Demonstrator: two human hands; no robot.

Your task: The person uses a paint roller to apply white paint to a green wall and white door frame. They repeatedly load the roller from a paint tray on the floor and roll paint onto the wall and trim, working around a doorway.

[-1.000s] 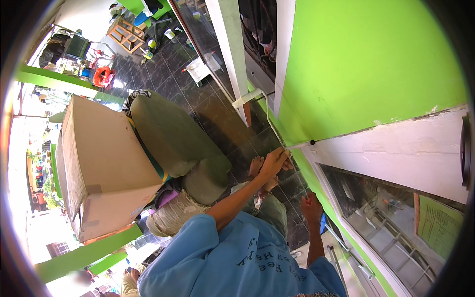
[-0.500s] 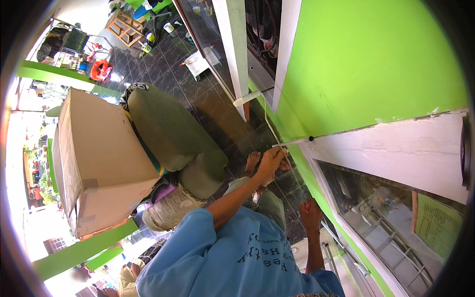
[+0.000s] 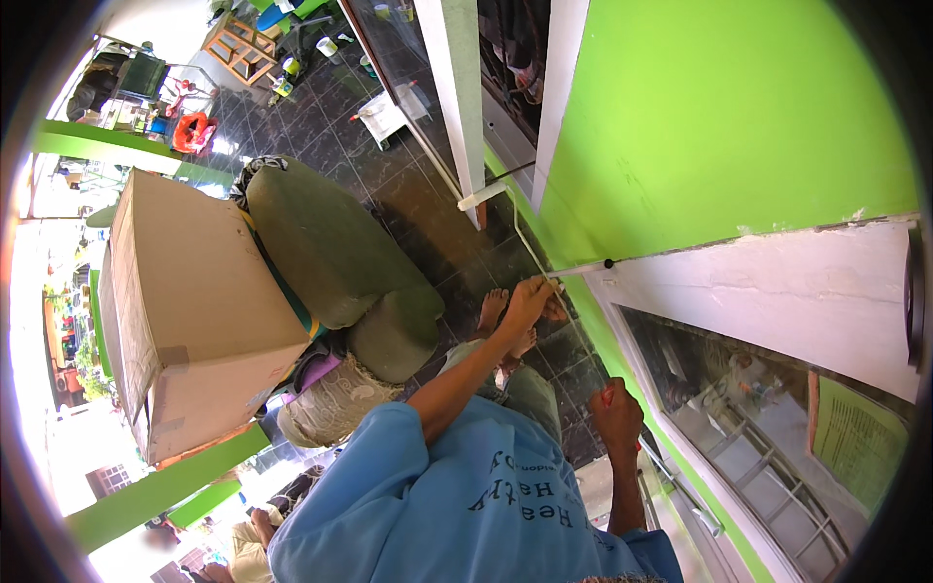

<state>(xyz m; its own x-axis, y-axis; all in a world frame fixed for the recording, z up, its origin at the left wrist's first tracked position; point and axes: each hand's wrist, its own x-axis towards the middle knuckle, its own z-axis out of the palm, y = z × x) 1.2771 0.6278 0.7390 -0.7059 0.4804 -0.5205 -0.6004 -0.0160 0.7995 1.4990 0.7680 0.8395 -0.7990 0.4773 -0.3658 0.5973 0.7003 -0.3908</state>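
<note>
My left hand is closed round the lower end of a slim paint roller, low beside the wall corner. Its thin cream rod runs up from my fingers and bends to a short white roller head, which lies against the foot of a white post. A pale strip with a black knob meets the wall just right of that hand. My right hand is a fist near the window frame, apart from the roller; something red shows at its fingers, too small to name.
A green wall and a glass window stand on the right. To the left are a green cushioned seat and a large cardboard box. Farther off, a white tray lies on dark tiles. Another person sits lower left.
My right hand has come up and is now a raised fist. My left hand has shifted slightly up and left, still on the rod; the roller head stays nearly where it was.
</note>
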